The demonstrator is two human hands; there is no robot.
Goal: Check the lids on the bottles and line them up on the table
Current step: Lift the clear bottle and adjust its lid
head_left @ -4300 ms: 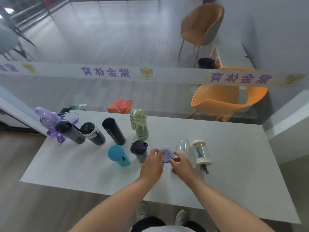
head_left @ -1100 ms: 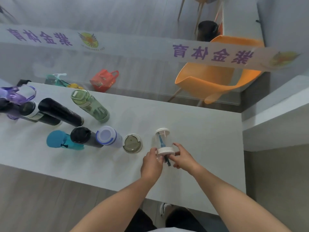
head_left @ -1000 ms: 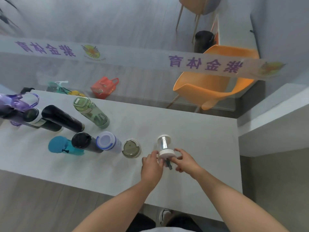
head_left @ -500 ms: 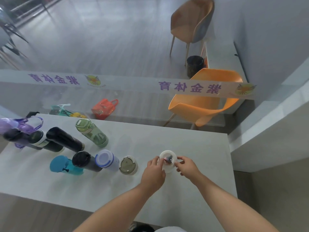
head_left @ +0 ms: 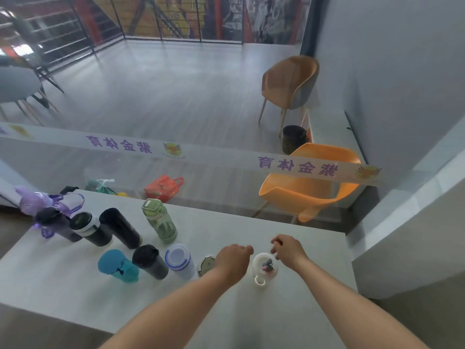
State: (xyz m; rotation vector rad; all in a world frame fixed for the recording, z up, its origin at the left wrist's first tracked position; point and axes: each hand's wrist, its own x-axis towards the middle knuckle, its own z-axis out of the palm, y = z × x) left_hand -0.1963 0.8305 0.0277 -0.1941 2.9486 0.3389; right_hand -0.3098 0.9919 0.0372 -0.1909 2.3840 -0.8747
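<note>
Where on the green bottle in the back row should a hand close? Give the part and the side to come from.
Grip the green bottle around its clear mid-body, below the bulkier square lid. Come from its right, probably with the right hand: the white table is bare there, while the black bottle stands close on its left. It stands upright, so a sideways wrap should hold it steady.
</note>
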